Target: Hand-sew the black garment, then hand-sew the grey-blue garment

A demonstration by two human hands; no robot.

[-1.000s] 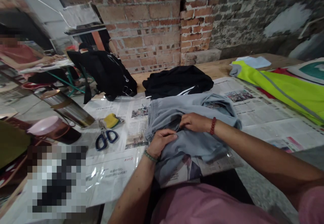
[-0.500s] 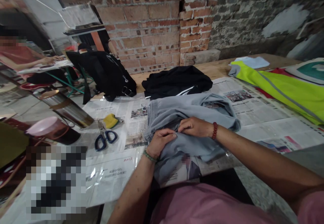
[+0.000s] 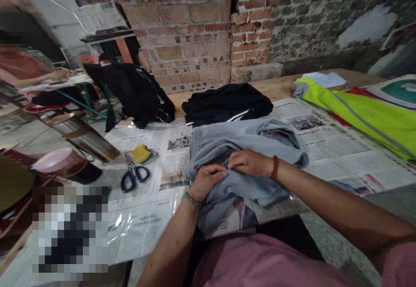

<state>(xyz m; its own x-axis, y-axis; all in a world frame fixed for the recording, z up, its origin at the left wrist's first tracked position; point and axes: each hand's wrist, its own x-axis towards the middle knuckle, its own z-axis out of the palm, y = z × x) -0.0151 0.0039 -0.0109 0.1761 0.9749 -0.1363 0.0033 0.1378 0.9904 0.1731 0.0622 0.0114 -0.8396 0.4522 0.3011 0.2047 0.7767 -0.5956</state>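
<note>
Grey pants [image 3: 224, 137] with a gathered waistband lie bunched on the newspaper-covered table in front of me. My left hand [image 3: 208, 181], a green beaded bracelet at its wrist, is closed on a fold of the cloth, thumb and index finger pinched together. Close beside it, my right hand [image 3: 248, 163], with a red bracelet, is closed in a pinch at the same fold. The fingertips of both hands almost meet. Whether a needle or thread is between them is too small to tell. Left of the pants lie blue-handled scissors [image 3: 134, 178] and a yellow object [image 3: 141, 153].
A steel flask [image 3: 86, 137] and a pink-lidded jar [image 3: 68, 166] stand at the left. Behind the pants are black clothing [image 3: 227, 103] and a black bag [image 3: 136, 92]. A neon-yellow garment [image 3: 364, 114] and an iron [image 3: 398, 91] lie right. Another person [image 3: 29, 70] sits far left.
My right hand has shifted very slightly left, toward my left hand. Both hands keep their pinch on the cloth, and the pants have barely moved.
</note>
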